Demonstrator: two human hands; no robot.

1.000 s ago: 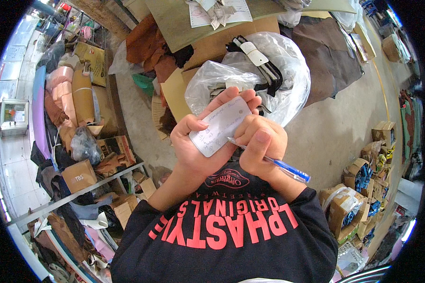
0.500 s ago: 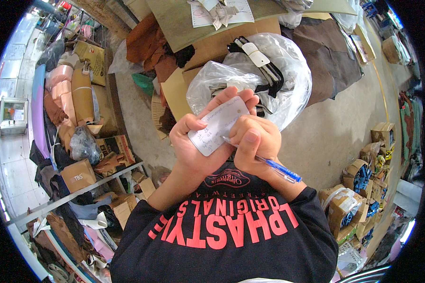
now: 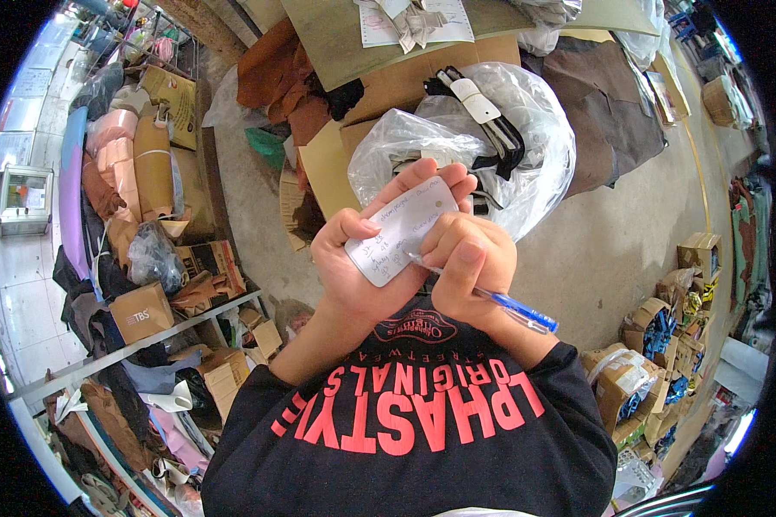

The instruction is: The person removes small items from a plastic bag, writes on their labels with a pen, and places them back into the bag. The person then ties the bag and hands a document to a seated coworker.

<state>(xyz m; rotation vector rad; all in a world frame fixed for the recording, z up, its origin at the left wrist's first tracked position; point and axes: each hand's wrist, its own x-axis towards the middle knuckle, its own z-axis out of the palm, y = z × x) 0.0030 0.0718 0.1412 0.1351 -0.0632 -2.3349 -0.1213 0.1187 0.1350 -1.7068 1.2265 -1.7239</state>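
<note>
A small white card tag (image 3: 386, 247) with rounded corners and handwriting lies across the palm of my left hand (image 3: 353, 267). The left thumb presses on its edge and the fingers lie behind it. My right hand (image 3: 470, 258) is closed around a blue ballpoint pen (image 3: 526, 312), its tip at the card's lower right part. The pen's clear and blue end sticks out below the right hand. Just beyond both hands sits a clear plastic bag (image 3: 543, 164) with black and grey strips (image 3: 500, 142) bundled by a white tag (image 3: 474, 101).
A greenish tabletop (image 3: 336, 43) with a paper sheet (image 3: 379, 30) stands ahead. Brown leather pieces (image 3: 599, 112) lie to the right of the bag. Cardboard boxes (image 3: 625, 379) are stacked at right. At left, rolls (image 3: 153, 168) and a box (image 3: 142, 313) crowd near a metal rail (image 3: 129, 349).
The right hand and pen have shifted slightly right, and more handwriting shows on the card. The surroundings have moved a little in the view.
</note>
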